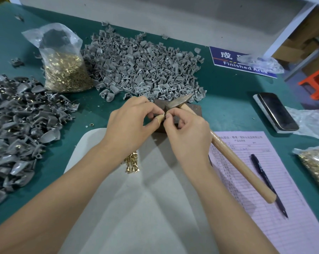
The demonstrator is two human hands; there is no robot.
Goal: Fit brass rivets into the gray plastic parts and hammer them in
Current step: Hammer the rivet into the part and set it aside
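My left hand (129, 121) and my right hand (188, 132) meet fingertip to fingertip over a dark metal block (195, 110). Between the fingertips both hands pinch a small gray plastic part (163, 114), mostly hidden; the left thumb wears tan tape. A hammer lies across the block, its steel head (180, 101) behind my fingers and its wooden handle (243, 171) running toward the lower right. Loose brass rivets (132, 162) lie on the white cloth (136, 208) under my left wrist. A big heap of gray plastic parts (142, 66) sits behind the block.
A bag of brass rivets (65, 70) stands at back left, another (314, 167) at the right edge. A darker pile of parts with rivets (17, 129) fills the left. Phone (277, 111), pink form (265, 180), pen (268, 184) and blue Finished Area sign (228, 59) lie right.
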